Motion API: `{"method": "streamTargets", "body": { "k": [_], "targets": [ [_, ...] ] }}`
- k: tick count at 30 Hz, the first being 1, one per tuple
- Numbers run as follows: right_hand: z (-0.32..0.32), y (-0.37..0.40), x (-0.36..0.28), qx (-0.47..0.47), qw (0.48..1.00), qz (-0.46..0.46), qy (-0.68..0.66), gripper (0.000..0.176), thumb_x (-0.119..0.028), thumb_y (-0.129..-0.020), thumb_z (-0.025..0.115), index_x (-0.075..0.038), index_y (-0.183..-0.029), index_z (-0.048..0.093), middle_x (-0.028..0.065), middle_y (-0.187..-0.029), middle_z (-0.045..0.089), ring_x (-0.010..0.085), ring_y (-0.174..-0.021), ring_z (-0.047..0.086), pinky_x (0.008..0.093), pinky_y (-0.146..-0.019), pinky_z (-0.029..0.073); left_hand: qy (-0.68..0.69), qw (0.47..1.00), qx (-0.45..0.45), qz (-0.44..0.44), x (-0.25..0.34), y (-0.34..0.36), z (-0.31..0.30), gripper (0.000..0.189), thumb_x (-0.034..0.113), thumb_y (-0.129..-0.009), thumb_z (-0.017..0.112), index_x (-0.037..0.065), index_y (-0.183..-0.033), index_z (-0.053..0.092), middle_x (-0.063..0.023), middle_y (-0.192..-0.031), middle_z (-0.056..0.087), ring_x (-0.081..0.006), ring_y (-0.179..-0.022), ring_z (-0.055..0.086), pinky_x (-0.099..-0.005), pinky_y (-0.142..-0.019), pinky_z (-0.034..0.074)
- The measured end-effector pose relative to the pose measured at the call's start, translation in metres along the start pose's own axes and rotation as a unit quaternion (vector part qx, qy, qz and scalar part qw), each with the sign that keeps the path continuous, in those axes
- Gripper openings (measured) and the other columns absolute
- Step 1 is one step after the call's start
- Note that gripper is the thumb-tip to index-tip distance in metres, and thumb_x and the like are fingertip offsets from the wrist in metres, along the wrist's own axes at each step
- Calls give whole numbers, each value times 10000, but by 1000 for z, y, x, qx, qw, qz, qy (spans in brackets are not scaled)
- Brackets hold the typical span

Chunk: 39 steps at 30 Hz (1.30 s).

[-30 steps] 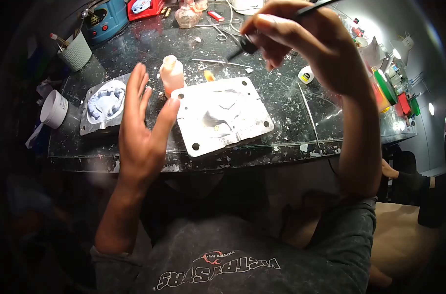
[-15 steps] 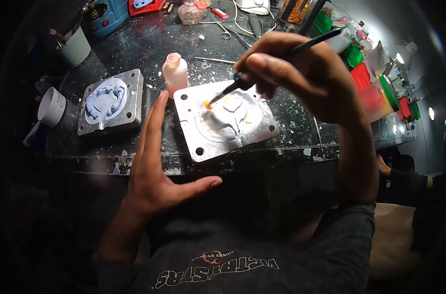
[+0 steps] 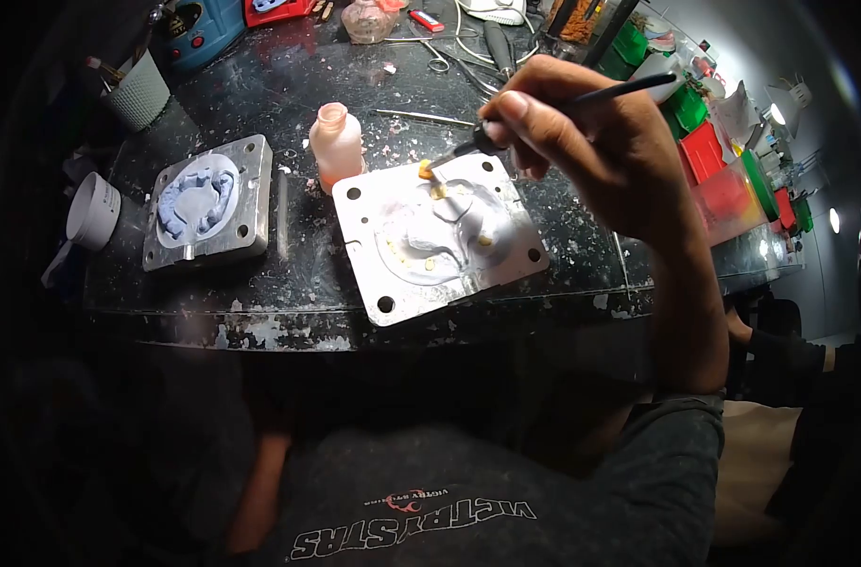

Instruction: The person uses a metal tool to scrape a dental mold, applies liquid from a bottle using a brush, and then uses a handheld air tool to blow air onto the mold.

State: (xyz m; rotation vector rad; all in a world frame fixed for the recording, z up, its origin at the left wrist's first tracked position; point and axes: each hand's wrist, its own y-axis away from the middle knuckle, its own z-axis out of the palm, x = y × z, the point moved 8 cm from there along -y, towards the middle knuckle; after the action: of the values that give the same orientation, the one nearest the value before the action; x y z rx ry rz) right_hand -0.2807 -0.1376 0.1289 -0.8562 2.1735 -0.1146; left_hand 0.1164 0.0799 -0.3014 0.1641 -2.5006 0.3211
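My right hand [image 3: 582,142] is closed round a thin black brush [image 3: 629,88], its orange tip over the upper edge of an open metal mould half [image 3: 364,274]. Pale plaster with a raised shape and yellowish spots fills the middle of that mould. Of my left arm [image 3: 265,482] only the forearm shows, low down by the shirt; the hand is lost in the dark below the table edge. Just behind the mould's left corner stands an open pinkish bottle [image 3: 336,146]. Farther left lies a second mould half [image 3: 253,213] with a bluish arch-shaped impression.
On the left are a white tub [image 3: 94,210] and a ribbed cup [image 3: 139,94] with brushes. A metal tool [image 3: 426,117] and scissors [image 3: 438,62] lie behind the mould. A green-lidded container [image 3: 728,203] stands right. A co-worker's arm [image 3: 780,350] shows at far right.
My left hand has dropped from beside the mould to below the table edge. The brush tip has moved up and right, from inside the plaster to its upper edge.
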Motion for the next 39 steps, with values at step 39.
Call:
{"method": "streamTargets", "body": {
  "k": [39],
  "targets": [
    [18, 6, -33, -12, 995, -86, 48, 142, -127, -1011, 644, -17, -931, 684, 24, -778, 719, 67, -644, 599, 249, -598, 495, 251, 928, -165, 221, 375, -179, -112, 1295, 313, -582, 994, -13, -1584, 243, -257, -1558, 394, -326, -1461, 397, -399, -1204, 318]
  ]
}}
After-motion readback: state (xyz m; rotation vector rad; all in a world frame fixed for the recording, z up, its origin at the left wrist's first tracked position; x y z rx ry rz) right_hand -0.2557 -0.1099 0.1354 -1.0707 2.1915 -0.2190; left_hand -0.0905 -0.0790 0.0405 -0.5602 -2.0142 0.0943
